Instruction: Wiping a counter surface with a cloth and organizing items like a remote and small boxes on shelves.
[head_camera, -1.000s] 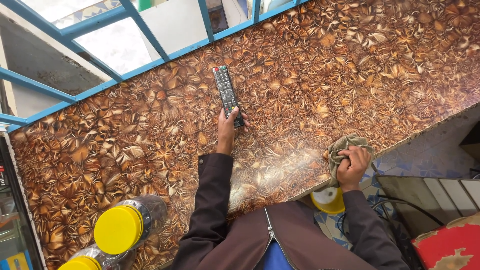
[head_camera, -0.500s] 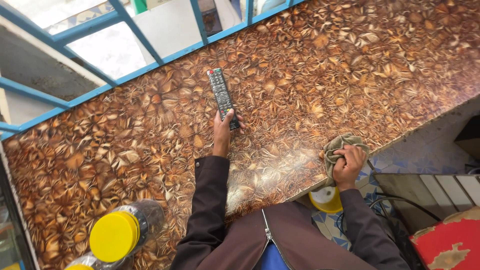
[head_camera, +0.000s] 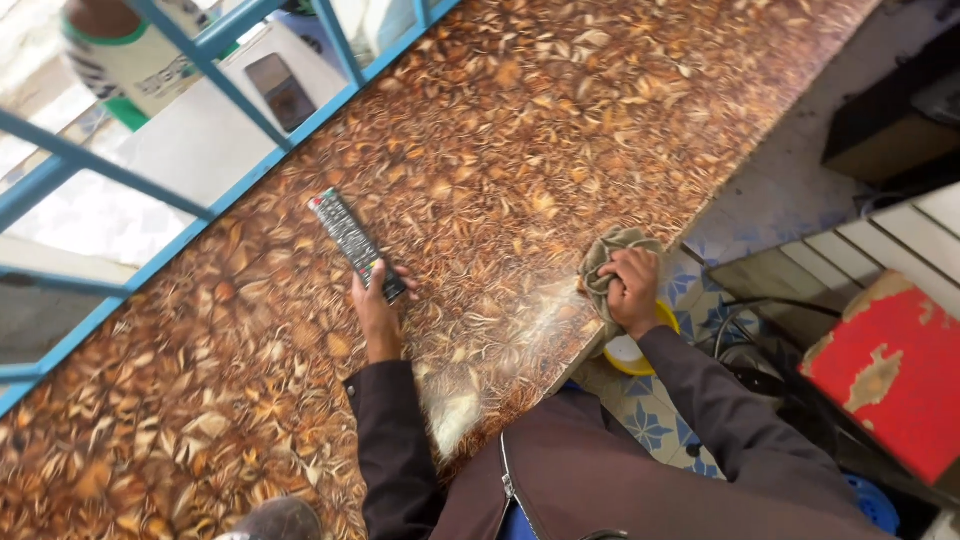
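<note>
Brown, glossy laminate with a leaf-like pattern covers the desk on which we work. Our left hand rests on the desk surface with its fingers closed around the near end of a black remote control. The remote lies flat and extends away from those fingers toward the blue window frame, which runs just beyond its far end. Our right hand is at the near edge of the desk, its fingers clamped down on a crumpled grey-green cloth, which sits bunched under and ahead of them (partly over the edge). Directly below the right hand, on the patterned floor tiles, we see part of a yellow round object. To the right of the right-hand fingers, well apart, stands a red box with chipped paint.
</note>
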